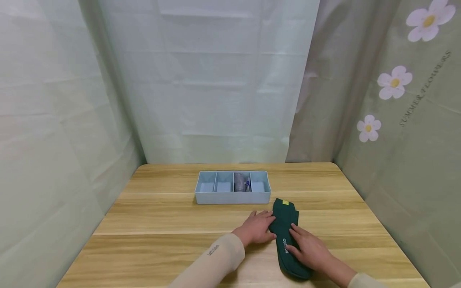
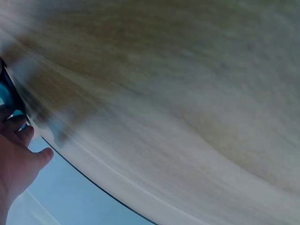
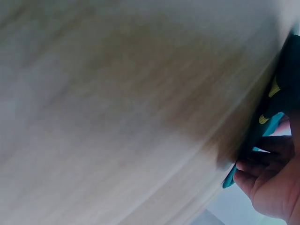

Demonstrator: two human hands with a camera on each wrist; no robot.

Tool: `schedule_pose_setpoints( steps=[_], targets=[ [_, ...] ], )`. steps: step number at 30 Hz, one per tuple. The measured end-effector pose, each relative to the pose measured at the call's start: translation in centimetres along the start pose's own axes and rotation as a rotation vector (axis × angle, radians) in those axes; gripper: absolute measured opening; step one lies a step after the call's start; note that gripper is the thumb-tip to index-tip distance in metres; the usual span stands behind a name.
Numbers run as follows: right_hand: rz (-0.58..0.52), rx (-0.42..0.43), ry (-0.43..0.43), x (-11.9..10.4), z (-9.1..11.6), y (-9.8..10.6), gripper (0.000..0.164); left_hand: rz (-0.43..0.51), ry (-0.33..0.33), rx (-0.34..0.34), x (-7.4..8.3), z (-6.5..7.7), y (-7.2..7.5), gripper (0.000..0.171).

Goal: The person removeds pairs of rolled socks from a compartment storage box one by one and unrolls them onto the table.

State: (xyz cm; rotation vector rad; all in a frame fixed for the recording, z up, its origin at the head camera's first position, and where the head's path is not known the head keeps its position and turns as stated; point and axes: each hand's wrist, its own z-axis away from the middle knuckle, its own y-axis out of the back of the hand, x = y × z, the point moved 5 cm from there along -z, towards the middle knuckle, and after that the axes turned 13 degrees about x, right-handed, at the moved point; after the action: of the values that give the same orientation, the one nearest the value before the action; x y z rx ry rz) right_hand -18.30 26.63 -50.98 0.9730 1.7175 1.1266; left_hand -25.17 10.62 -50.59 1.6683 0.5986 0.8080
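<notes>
A dark green sock [image 1: 285,218], apparently a flat pair, lies lengthwise on the table, with white "COTTON" lettering and a yellow patch at its far end. My left hand [image 1: 256,229] touches the sock's left edge with extended fingers. On its right side rests my right hand [image 1: 310,249], fingers spread over the fabric near the lettering. In the right wrist view, the fingers [image 3: 262,161] lie along the green cloth [image 3: 286,89], where more yellow marks show. The left wrist view catches only a dark sliver of the sock beside the left hand [image 2: 18,159].
Beyond the hands, a light blue divided box [image 1: 232,198] stands on the wooden table [image 1: 151,224]. One compartment holds a grey rolled item [image 1: 239,182] and blue-and-white slender things [image 1: 248,184], perhaps pens. Pale curtains [image 1: 216,88] surround the table at the back and sides.
</notes>
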Motion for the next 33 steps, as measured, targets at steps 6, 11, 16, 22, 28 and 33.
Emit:
schedule_pose_setpoints(
  steps=[6,11,16,22,28,33],
  targets=[
    [-0.02,-0.016,-0.024,0.1,-0.2,0.0,0.062,-0.015,0.016,0.018,-0.2,0.2,-0.1,0.063],
    [-0.057,0.017,-0.045,0.4,-0.4,0.4,0.061,-0.005,0.024,0.022,-0.4,0.4,0.0,0.063],
    [-0.087,0.083,-0.12,1.2,-0.8,1.5,0.055,0.001,0.032,0.057,-0.7,0.7,0.4,0.061],
    [-0.134,0.159,-0.216,2.6,-1.4,2.2,0.045,0.001,0.038,0.079,-1.2,1.0,0.5,0.06],
    [-0.2,0.163,-0.293,3.2,-1.5,2.0,0.037,0.02,0.057,0.064,-1.4,1.4,0.6,0.06],
    [-0.235,0.154,-0.324,3.1,-1.4,1.7,0.033,0.025,0.056,0.071,-1.5,2.0,0.6,0.058]
  ],
)
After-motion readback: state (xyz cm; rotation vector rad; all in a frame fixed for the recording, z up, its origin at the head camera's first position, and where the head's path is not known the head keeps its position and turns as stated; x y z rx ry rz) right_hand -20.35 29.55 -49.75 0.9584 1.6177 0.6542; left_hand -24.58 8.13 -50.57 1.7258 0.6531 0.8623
